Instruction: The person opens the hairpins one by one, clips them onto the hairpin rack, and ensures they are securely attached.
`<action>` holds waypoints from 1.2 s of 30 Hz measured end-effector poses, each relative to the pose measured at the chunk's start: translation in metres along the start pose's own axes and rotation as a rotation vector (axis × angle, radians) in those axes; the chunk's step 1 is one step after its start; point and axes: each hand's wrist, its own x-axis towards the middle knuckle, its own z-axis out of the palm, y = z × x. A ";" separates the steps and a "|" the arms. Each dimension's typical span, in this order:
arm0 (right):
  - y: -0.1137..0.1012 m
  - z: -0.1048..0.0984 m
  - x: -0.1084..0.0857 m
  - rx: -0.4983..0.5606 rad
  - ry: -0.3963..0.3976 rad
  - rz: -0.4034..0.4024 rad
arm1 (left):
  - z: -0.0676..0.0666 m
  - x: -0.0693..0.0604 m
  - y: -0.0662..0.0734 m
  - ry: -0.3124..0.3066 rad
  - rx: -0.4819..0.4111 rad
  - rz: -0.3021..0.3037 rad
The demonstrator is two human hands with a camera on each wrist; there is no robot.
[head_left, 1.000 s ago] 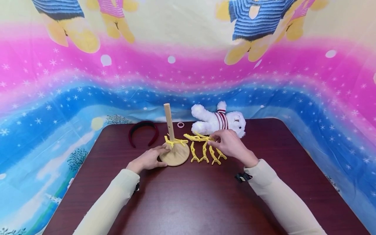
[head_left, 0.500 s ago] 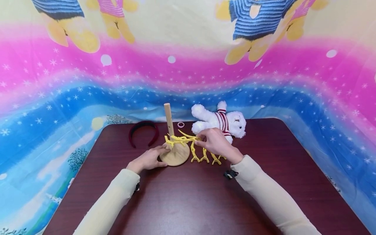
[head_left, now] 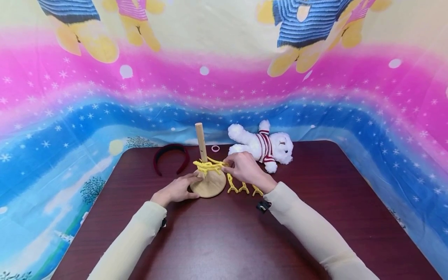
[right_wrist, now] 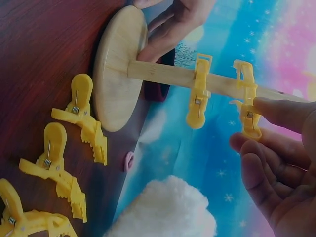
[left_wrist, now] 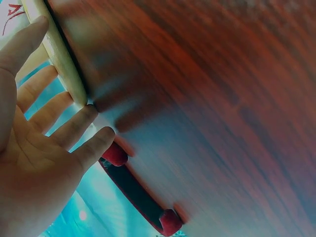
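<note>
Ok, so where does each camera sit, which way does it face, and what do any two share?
Head: on the head, facing forward and down at the table and stand; both sleeves, left grip and right grip show.
Left wrist: on that wrist, facing across the table toward the headband; only the left grip shows.
Right wrist: on that wrist, facing a clip pinched at the post; the right grip and part of the left show.
Shared: head and right wrist both show the bear and ring.

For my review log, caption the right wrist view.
Right fingers pinch a yellow clip at a wooden post bearing another clip; three more clips lie nearby.
</note>
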 end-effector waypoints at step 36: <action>-0.010 0.015 0.015 0.037 -0.023 0.164 | -0.001 0.000 -0.001 -0.008 -0.016 -0.004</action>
